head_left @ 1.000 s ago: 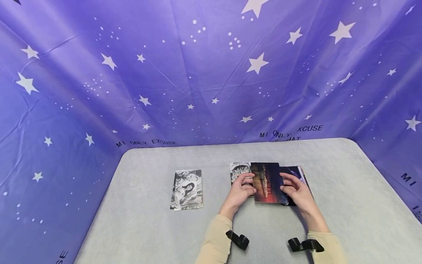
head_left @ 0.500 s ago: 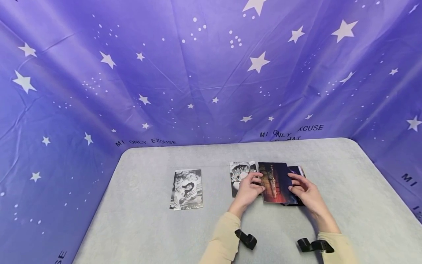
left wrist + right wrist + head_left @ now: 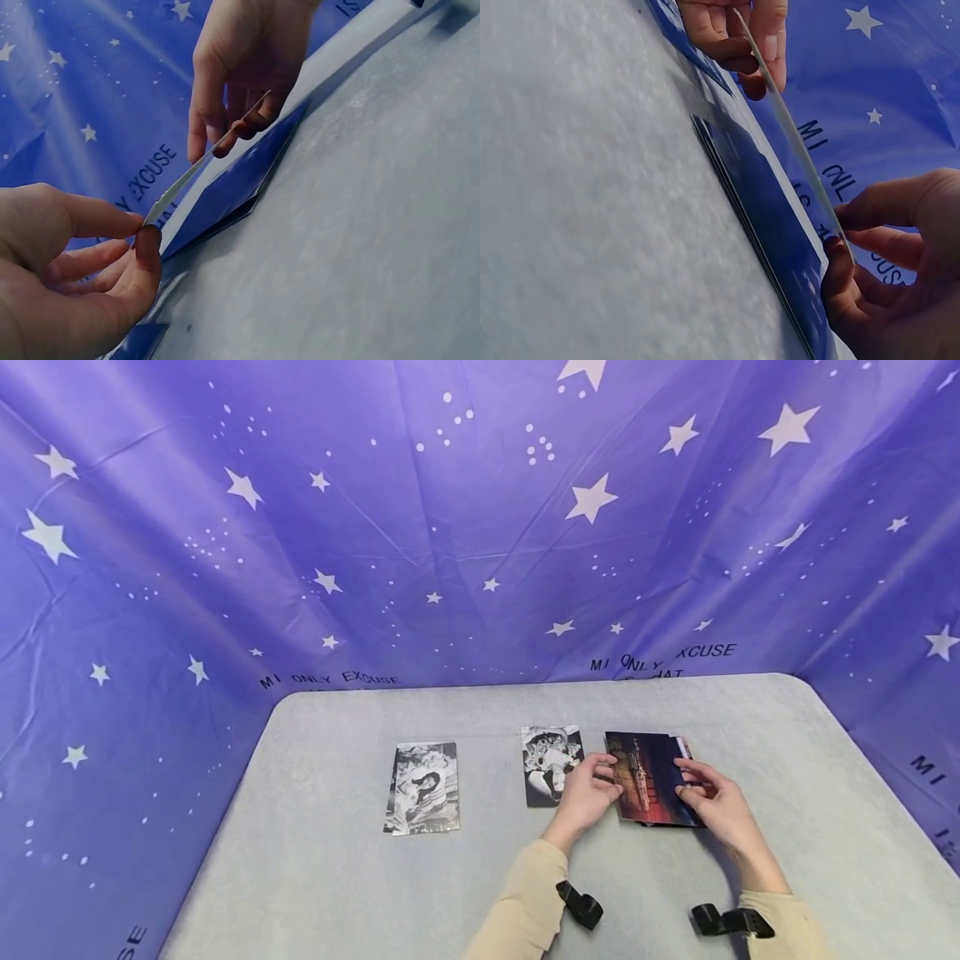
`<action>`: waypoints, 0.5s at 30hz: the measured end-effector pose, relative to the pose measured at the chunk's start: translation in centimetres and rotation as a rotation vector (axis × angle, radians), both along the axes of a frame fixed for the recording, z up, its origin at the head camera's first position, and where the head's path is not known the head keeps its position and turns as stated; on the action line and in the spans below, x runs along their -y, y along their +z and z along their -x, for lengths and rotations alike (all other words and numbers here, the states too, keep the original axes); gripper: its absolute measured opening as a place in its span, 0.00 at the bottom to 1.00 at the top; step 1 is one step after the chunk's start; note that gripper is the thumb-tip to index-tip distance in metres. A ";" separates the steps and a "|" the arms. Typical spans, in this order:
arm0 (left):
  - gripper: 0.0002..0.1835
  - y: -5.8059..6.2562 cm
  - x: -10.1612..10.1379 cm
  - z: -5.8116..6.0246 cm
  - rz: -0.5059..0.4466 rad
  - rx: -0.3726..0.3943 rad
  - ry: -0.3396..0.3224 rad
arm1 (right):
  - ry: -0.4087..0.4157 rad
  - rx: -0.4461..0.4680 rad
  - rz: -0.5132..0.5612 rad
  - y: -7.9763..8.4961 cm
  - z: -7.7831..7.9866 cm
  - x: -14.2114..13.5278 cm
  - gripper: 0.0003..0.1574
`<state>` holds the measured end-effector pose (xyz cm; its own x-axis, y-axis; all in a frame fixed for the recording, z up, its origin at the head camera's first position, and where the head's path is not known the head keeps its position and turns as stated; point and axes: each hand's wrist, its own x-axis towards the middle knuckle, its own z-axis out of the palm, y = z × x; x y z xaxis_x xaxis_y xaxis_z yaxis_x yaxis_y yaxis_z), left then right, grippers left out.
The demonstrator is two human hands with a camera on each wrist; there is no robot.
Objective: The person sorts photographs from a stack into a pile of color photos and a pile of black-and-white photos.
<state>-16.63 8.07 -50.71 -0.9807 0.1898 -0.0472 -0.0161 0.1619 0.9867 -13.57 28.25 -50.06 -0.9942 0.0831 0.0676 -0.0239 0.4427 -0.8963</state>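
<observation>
Between both hands a dark photo card (image 3: pixel 649 781) with a lit, reddish scene is held up by its two side edges. My left hand (image 3: pixel 588 797) pinches its left edge, thumb against fingers; my right hand (image 3: pixel 716 802) pinches the right edge. The wrist views show the card edge-on, raised a little above a stack of cards (image 3: pixel 754 225) on the table. In the head view the held card hides most of that stack. Left of it lies a black-and-white photo card (image 3: pixel 546 764), partly behind my left hand.
Farther left on the grey table (image 3: pixel 315 877) rests a small pile of black-and-white photo cards (image 3: pixel 423 789), slightly misaligned. A purple star-patterned cloth (image 3: pixel 420 527) hangs behind and beside the table. Black straps (image 3: pixel 581 906) sit at both wrists.
Both hands have moved right with the dark photo card, from partly over the black-and-white card to above the stack. The black-and-white card is more exposed now.
</observation>
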 end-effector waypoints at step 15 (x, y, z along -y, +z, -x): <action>0.21 -0.6 -2.2 0.0 0.111 -0.041 -0.023 | -0.061 0.019 -0.278 0.3 -0.4 -1.7 0.23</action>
